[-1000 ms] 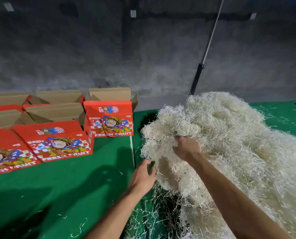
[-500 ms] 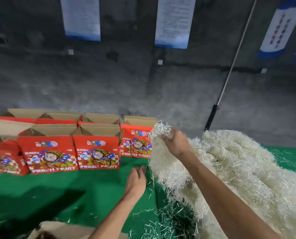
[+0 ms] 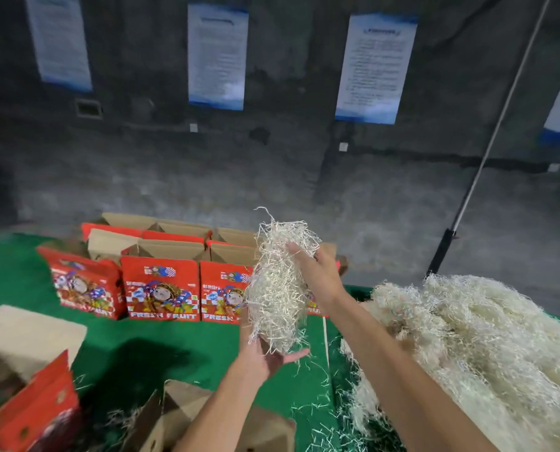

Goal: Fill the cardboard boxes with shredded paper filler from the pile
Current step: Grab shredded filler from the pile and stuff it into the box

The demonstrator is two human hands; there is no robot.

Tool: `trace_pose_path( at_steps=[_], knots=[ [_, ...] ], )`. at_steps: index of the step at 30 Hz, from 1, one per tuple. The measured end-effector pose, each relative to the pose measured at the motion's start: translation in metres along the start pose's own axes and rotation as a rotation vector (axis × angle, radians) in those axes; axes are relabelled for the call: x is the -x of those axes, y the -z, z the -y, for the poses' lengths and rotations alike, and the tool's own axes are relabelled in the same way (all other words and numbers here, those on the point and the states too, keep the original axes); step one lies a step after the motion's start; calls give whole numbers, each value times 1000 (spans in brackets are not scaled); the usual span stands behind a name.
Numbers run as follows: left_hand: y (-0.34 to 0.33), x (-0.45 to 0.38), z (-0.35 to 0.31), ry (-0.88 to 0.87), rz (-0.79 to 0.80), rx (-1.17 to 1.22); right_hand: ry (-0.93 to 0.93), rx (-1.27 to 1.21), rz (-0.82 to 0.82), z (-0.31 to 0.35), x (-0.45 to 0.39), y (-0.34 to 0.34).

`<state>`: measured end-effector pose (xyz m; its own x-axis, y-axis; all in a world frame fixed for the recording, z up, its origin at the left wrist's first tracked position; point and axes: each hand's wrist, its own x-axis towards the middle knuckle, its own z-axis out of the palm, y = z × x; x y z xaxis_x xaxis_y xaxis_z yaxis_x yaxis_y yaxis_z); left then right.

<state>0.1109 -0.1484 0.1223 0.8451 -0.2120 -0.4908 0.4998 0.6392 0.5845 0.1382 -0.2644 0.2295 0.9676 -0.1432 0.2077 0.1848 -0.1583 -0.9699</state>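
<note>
A right hand (image 3: 319,272) grips a clump of shredded paper (image 3: 277,288), the open-palmed left hand (image 3: 265,355) cupping it from six o'clock, pile (image 3: 467,337) at three o'clock.

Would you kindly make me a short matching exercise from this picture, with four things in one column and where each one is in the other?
Things:
1. right hand
2. left hand
3. big pile of shredded paper
4. row of red fruit boxes

Places:
A. standing open at the far side of the green table
B. palm up beneath the lifted clump of shredded paper
C. heaped on the table's right side
D. gripping the top of the lifted clump

Pairs: 1-D, 2-B, 3-C, 4-A
</note>
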Motion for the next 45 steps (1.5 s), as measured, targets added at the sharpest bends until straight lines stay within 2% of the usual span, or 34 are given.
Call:
trace_pose_path(
  at_steps=[2,4,6,10,11,17,21,24,27,32,34,38,41,42,45],
  knots=[
    [9,18,-5,-82,-65,34,-24,114,15,-10,15,-4],
    [20,36,-12,-227,-35,27,-18,237,0,-25,31,-9],
    [22,50,-15,-317,29,-169,2,270,-26,-39,51,-17],
    [18,68,1,-234,172,-305,25,109,-40,-68,95,-40],
    [21,70,6,-235,162,-329,25,60,-45,-75,107,-45],
    [69,71,35,-326,-196,-461,81,-63,-209,-106,164,-67],
    [115,79,49,-305,-344,-797,-70,108,-50,-144,208,-73],
    [146,88,63,-343,-292,-1024,-112,202,47,-162,238,-75],
    [161,91,62,-376,-170,-1188,-208,320,97,-169,253,-80],
    [177,68,39,-355,-40,-1468,-80,719,82,-168,252,-85],
    [186,64,41,-437,-29,-1546,-34,842,79,-168,255,-89],
    [213,72,60,-698,10,-1496,23,997,32,-185,275,-99],
    [248,82,83,-673,38,-1347,-182,1073,133,-204,310,-115],
    [259,83,90,-689,48,-1362,-215,1104,143,-210,319,-121],
    [276,76,97,-703,55,-1375,-192,1094,31,-218,325,-131]
  ],
)
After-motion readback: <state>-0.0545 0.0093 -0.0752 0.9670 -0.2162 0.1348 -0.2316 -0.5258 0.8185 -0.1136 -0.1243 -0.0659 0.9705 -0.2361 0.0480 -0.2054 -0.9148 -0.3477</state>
